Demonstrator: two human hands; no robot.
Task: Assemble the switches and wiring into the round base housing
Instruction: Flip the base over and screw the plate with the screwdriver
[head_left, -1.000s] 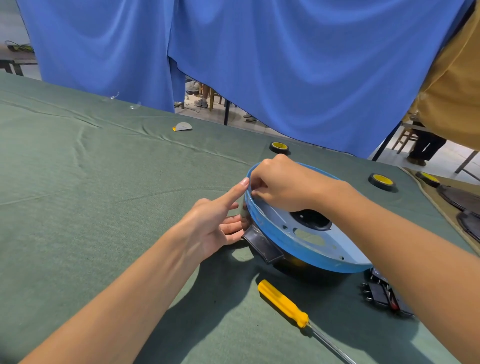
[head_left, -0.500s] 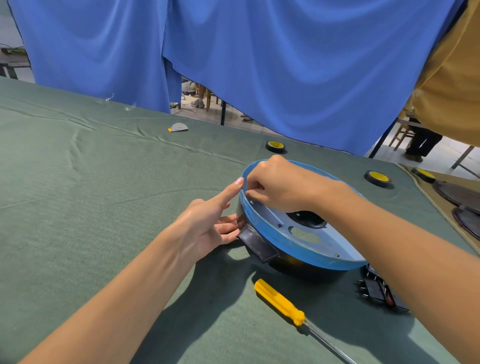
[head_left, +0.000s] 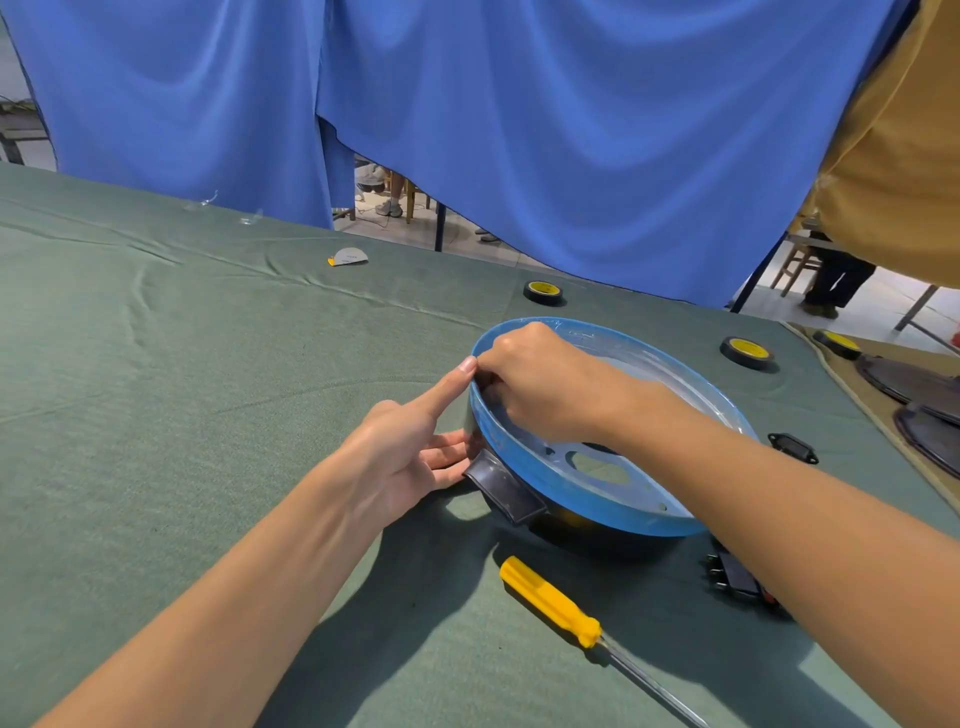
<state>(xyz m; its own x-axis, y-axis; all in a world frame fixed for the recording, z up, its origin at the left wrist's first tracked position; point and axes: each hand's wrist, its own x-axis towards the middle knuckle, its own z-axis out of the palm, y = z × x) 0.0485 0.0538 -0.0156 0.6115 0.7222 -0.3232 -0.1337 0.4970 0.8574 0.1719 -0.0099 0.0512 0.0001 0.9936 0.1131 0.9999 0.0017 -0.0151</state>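
The round base housing (head_left: 587, 499) lies on the green cloth, blue-filmed with a black underside and a black handle (head_left: 503, 487) at its near left. My left hand (head_left: 410, 447) presses against its outer left wall, index finger straight and touching the rim. My right hand (head_left: 540, 382) reaches inside the left rim with curled fingers; what they pinch is hidden. A black switch block (head_left: 737, 577) with wiring lies by the housing's near right, partly under my right forearm. Another black switch part (head_left: 792, 447) sits to the right.
A yellow-handled screwdriver (head_left: 550, 603) lies in front of the housing. Rolls of black-and-yellow tape (head_left: 543, 292) (head_left: 746, 352) sit behind and to the right. Dark round plates (head_left: 914, 382) rest at the far right. A blue curtain hangs behind the table.
Both hands have stayed at the housing's left rim. The view has shifted slightly, and the second switch part at the right has come into sight.
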